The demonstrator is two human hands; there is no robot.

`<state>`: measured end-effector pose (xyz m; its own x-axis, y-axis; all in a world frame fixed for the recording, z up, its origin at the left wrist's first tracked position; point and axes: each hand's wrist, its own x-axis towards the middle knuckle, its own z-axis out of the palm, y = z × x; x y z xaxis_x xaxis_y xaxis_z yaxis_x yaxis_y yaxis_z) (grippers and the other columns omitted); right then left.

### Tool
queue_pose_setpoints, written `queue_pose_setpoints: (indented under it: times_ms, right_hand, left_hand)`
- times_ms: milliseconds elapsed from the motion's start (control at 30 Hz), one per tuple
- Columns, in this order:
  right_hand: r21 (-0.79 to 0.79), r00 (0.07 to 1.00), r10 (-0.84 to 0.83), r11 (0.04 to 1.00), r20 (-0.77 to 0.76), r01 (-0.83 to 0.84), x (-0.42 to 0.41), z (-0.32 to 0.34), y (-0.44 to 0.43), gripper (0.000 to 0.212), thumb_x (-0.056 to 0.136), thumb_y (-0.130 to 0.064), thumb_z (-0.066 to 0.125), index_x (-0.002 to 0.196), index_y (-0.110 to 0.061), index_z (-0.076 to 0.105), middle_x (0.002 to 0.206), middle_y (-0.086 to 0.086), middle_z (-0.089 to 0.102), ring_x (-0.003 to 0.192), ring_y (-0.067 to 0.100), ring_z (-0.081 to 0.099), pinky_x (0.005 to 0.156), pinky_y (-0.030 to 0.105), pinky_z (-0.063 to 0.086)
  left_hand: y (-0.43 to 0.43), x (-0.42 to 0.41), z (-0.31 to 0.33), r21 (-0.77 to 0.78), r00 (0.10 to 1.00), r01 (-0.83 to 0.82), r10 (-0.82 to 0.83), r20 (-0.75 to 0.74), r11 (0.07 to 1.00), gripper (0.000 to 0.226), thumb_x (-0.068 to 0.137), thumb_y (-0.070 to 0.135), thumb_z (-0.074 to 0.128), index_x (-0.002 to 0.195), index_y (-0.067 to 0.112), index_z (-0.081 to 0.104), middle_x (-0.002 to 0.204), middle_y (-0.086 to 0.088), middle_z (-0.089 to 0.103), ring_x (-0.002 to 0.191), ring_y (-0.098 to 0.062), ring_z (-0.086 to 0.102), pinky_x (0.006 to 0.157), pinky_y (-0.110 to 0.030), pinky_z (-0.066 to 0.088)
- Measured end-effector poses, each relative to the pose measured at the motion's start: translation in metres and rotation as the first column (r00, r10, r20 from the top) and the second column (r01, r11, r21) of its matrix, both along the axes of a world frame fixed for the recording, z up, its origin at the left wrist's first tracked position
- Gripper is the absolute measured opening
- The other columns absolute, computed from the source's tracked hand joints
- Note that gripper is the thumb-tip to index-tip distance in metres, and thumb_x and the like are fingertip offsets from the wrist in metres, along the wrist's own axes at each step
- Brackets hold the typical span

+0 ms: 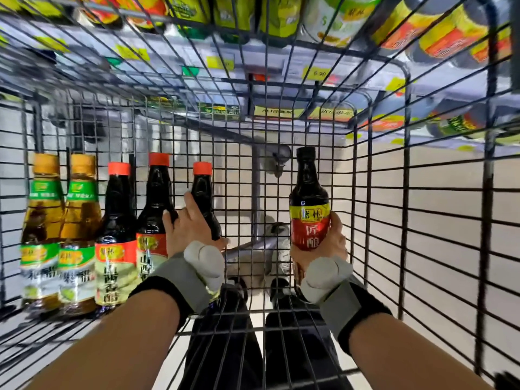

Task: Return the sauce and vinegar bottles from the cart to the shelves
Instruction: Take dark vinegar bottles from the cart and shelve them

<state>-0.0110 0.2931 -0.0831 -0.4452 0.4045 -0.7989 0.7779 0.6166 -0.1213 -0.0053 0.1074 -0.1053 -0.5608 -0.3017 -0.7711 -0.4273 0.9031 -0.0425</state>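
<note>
Inside the wire cart [394, 220], the person's left hand [187, 229] curls round an orange-capped dark bottle [203, 190], while the right hand [323, 243] grips a black-capped soy sauce bottle [309, 192] by its red label, held upright. To the left stand two more orange-capped dark vinegar bottles [116, 209] and two gold-capped amber vinegar bottles [42, 220]. Stocked shelves [318, 71] with yellow price tags show beyond the cart.

Wire cart [394, 220] holds a row of bottles [115, 220].
</note>
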Motion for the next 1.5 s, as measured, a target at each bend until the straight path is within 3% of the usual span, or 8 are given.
queue_pose_setpoints:
  times_ms: [133,300,767,933,1033,1133,1233,1500]
  right_hand:
    - [0.002,0.998,-0.057,0.998,0.034,0.057,-0.002,0.0,-0.003,0.097,0.074,-0.013,0.069,0.143,-0.029,0.003,0.136,0.013,0.031,0.127,0.034,0.033,0.102,0.046,0.033]
    - [-0.036,0.994,-0.105,0.994,0.039,0.106,-0.004,-0.003,-0.001,0.1,0.072,-0.016,0.072,0.143,-0.031,0.003,0.14,0.013,0.028,0.131,0.035,0.028,0.104,0.048,0.031]
    - [-0.014,0.986,-0.161,0.987,0.032,0.162,-0.013,-0.012,0.004,0.099,0.067,-0.021,0.075,0.14,-0.036,0.01,0.137,0.008,0.033,0.129,0.033,0.033,0.099,0.05,0.037]
    - [-0.017,0.988,-0.151,0.988,0.011,0.151,-0.01,-0.013,0.002,0.098,0.068,-0.02,0.074,0.14,-0.036,0.009,0.135,0.008,0.034,0.127,0.033,0.033,0.099,0.05,0.036]
    - [-0.029,0.988,-0.156,0.987,-0.003,0.156,-0.009,-0.013,0.003,0.097,0.068,-0.018,0.073,0.139,-0.035,0.01,0.135,0.008,0.034,0.127,0.033,0.033,0.099,0.049,0.036]
    - [-0.039,0.99,-0.14,0.989,-0.002,0.14,-0.01,-0.012,0.004,0.096,0.068,-0.018,0.073,0.139,-0.034,0.01,0.136,0.009,0.034,0.127,0.033,0.033,0.099,0.048,0.036]
    - [-0.044,0.988,-0.151,0.987,0.012,0.151,-0.012,-0.012,0.004,0.1,0.066,-0.018,0.076,0.14,-0.034,0.01,0.139,0.009,0.032,0.129,0.034,0.032,0.101,0.049,0.035]
    - [-0.098,0.99,-0.143,0.985,-0.003,0.142,-0.015,-0.012,0.008,0.102,0.065,-0.021,0.079,0.14,-0.03,0.011,0.139,0.009,0.033,0.131,0.033,0.032,0.106,0.045,0.031]
  left_hand:
    - [0.006,-0.001,0.003,0.002,0.995,-0.089,0.089,-0.052,0.996,0.115,0.073,0.045,0.068,0.142,0.004,-0.014,0.141,-0.017,0.036,0.134,-0.029,0.032,0.116,-0.039,0.001]
    - [0.022,-0.006,0.013,0.202,0.976,-0.139,0.168,-0.135,0.969,0.11,0.074,0.019,0.072,0.144,0.01,-0.012,0.14,-0.021,0.028,0.13,-0.037,0.026,0.109,-0.044,0.022]
    - [0.053,-0.068,0.0,0.364,0.929,-0.301,0.357,-0.097,0.882,0.118,0.066,0.023,0.08,0.145,0.015,-0.007,0.14,-0.021,0.031,0.131,-0.038,0.03,0.107,-0.046,0.028]
    - [0.046,-0.049,0.005,0.484,0.845,-0.342,0.489,-0.215,0.805,0.117,0.062,0.02,0.082,0.146,0.017,0.001,0.147,-0.015,0.018,0.136,-0.029,0.022,0.11,-0.039,0.024]
    - [0.042,-0.032,0.005,0.561,0.74,-0.458,0.645,-0.189,0.69,0.119,0.061,0.016,0.083,0.146,0.019,-0.001,0.146,-0.011,0.021,0.133,-0.025,0.029,0.11,-0.039,0.028]
    - [0.039,-0.01,-0.004,0.525,0.649,-0.614,0.755,-0.088,0.589,0.111,0.058,0.016,0.084,0.144,0.016,0.014,0.139,-0.012,0.038,0.126,-0.029,0.042,0.105,-0.049,0.037]
    - [0.05,0.007,-0.006,0.451,0.678,-0.638,0.733,-0.054,0.623,0.08,0.058,0.019,0.084,0.125,0.006,0.043,0.12,-0.016,0.056,0.113,-0.034,0.054,0.097,-0.045,0.045]
    - [0.068,0.006,-0.006,0.245,0.687,-0.7,0.726,-0.03,0.671,0.104,0.053,0.03,0.085,0.136,0.016,0.025,0.136,-0.014,0.036,0.126,-0.034,0.038,0.103,-0.05,0.037]
